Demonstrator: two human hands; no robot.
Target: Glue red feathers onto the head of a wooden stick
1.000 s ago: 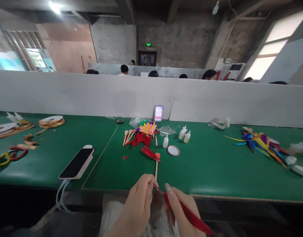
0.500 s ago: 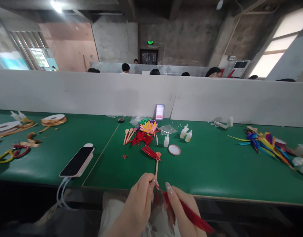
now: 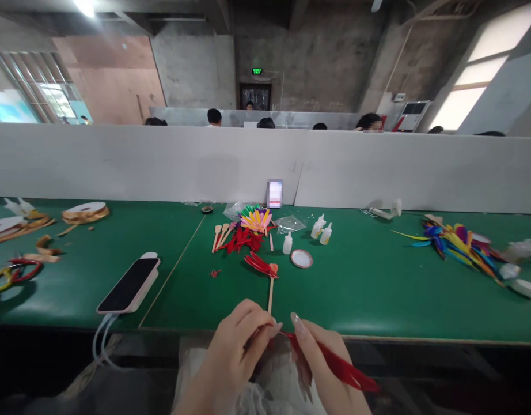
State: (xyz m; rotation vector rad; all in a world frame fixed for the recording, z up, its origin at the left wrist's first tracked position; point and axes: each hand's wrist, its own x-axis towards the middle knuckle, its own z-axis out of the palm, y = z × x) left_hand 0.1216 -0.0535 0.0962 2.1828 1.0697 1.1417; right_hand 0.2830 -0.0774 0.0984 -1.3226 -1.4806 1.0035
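Over my lap, at the table's front edge, my right hand (image 3: 323, 360) is closed on a long red feather (image 3: 345, 369) whose broad end points to the lower right. My left hand (image 3: 242, 340) pinches the feather's thin end between thumb and forefinger. Just beyond my hands lies a wooden stick (image 3: 271, 294) with several red feathers (image 3: 259, 265) at its far end. Behind it is a pile of red feathers (image 3: 243, 239) with yellow and pink feathers (image 3: 255, 220) on top. A small scatter of red scraps (image 3: 215, 273) lies to the left.
Small white bottles (image 3: 287, 243) and a round white lid (image 3: 301, 259) stand right of the pile, wooden sticks (image 3: 217, 237) left of it. Further left are a charging phone (image 3: 129, 285), scissors (image 3: 15, 274) and ribbon rolls (image 3: 84, 212). Colourful feathers (image 3: 459, 248) lie at right, before a white partition (image 3: 162, 158).
My left hand has turned, its fingers curling further round the feather's thin end. My right hand keeps its hold on the feather. The whole view has shifted slightly.
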